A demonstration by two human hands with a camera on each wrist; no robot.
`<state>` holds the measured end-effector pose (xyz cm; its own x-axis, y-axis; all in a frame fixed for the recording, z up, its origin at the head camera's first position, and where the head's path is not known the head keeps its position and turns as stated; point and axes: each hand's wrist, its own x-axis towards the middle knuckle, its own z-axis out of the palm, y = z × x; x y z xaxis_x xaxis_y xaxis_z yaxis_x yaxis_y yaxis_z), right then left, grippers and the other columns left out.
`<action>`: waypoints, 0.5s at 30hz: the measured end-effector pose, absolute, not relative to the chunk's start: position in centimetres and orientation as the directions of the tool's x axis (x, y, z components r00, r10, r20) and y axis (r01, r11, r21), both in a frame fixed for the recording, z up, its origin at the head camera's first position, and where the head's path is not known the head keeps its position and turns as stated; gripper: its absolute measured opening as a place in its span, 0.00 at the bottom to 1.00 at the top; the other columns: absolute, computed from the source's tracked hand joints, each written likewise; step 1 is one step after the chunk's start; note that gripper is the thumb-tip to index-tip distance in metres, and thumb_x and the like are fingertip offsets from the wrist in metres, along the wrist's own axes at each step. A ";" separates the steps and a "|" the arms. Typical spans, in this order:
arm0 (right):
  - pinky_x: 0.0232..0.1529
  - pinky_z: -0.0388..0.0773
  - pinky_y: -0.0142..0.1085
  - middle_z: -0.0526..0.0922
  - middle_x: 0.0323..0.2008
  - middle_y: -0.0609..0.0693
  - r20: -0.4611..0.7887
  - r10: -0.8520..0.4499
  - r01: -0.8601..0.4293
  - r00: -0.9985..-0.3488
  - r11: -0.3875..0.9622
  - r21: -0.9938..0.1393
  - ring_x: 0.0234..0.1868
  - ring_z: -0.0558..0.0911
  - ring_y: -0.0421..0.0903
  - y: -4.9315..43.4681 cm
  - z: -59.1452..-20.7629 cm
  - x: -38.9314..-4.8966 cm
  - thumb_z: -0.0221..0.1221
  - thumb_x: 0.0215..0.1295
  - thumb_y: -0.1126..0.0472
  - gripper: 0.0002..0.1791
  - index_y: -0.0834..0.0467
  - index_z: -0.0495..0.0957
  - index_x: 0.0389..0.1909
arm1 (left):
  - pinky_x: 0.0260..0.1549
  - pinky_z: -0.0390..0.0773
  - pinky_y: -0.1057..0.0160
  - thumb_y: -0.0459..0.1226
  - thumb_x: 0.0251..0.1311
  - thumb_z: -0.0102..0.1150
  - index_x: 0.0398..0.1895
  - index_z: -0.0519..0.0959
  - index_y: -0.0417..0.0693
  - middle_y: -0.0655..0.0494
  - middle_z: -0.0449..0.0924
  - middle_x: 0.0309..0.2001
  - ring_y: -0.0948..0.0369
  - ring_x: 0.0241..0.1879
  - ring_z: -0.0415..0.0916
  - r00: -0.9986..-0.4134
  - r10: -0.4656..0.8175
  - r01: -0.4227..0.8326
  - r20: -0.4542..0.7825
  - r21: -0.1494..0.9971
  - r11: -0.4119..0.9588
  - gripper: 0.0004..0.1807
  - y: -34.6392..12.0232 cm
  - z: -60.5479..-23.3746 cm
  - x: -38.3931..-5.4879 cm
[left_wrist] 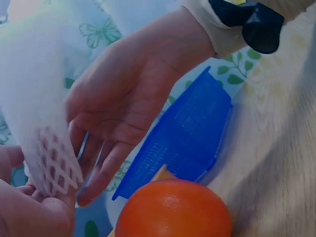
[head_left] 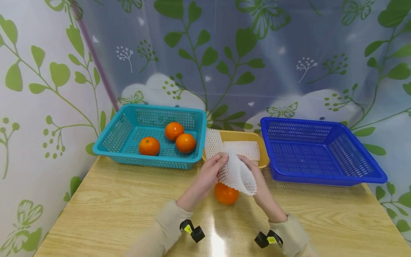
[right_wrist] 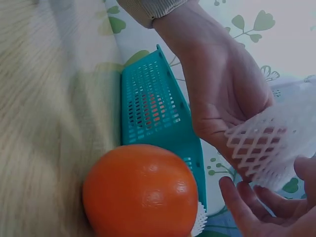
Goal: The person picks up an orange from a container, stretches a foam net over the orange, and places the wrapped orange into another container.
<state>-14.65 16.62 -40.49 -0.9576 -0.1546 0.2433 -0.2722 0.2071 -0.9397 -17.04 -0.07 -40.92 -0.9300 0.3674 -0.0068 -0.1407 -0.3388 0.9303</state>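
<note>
A white foam net sleeve [head_left: 236, 173] is held up between both hands above the table. My left hand [head_left: 210, 171] grips its left side, and the mesh end lies against the fingers in the right wrist view. On the other side, my right hand [head_left: 255, 175] holds the sleeve with thumb and fingers; part of that grip is hidden behind the foam. One orange [head_left: 226, 193] rests on the table just below the sleeve, apart from both hands. Close up, the same orange [right_wrist: 140, 190] looks smooth and whole.
A teal basket [head_left: 147, 162] with three oranges [head_left: 149, 146] stands at the left. Behind the hands, a yellow basket [head_left: 236, 135] holds more foam net sleeves [head_left: 247, 149]. A blue basket [head_left: 321, 177] stands at the right. A patterned curtain [head_left: 224, 71] hangs behind the table [head_left: 122, 207].
</note>
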 end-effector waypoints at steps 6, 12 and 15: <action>0.47 0.82 0.31 0.80 0.51 0.57 0.058 -0.050 -0.064 -0.997 0.130 -0.989 0.46 0.83 0.37 16.0 -40.8 -14.7 0.55 0.78 0.60 0.16 0.68 0.77 0.55 | 0.32 0.77 0.69 0.31 0.75 0.43 0.55 0.73 0.30 0.59 0.77 0.33 0.66 0.30 0.75 -0.933 0.359 -0.070 0.025 0.966 -0.249 0.15 0.2 -41.6 -16.7; 0.45 0.82 0.31 0.80 0.39 0.45 0.032 0.023 -0.033 -0.999 -0.070 -0.997 0.42 0.82 0.39 16.3 -41.0 -14.4 0.61 0.72 0.64 0.07 0.63 0.74 0.41 | 0.40 0.77 0.68 0.31 0.76 0.43 0.60 0.73 0.30 0.55 0.80 0.45 0.66 0.40 0.76 -0.948 0.318 -0.074 0.011 0.965 -0.253 0.17 0.3 -42.1 -16.6; 0.44 0.82 0.30 0.85 0.37 0.43 -0.002 -0.007 0.003 -1.000 -0.171 -0.985 0.40 0.83 0.38 16.6 -41.1 -14.4 0.59 0.74 0.63 0.06 0.60 0.73 0.45 | 0.42 0.77 0.68 0.34 0.79 0.42 0.60 0.73 0.31 0.57 0.79 0.45 0.66 0.42 0.75 -0.946 0.323 -0.110 -0.016 0.955 -0.275 0.17 0.3 -42.3 -16.7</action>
<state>-14.36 16.64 -41.08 -1.0000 -0.0066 -0.0018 0.0029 -0.1708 -0.9853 -16.66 0.29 -42.28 -0.9461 0.3234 -0.0159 -0.1099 -0.2746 0.9553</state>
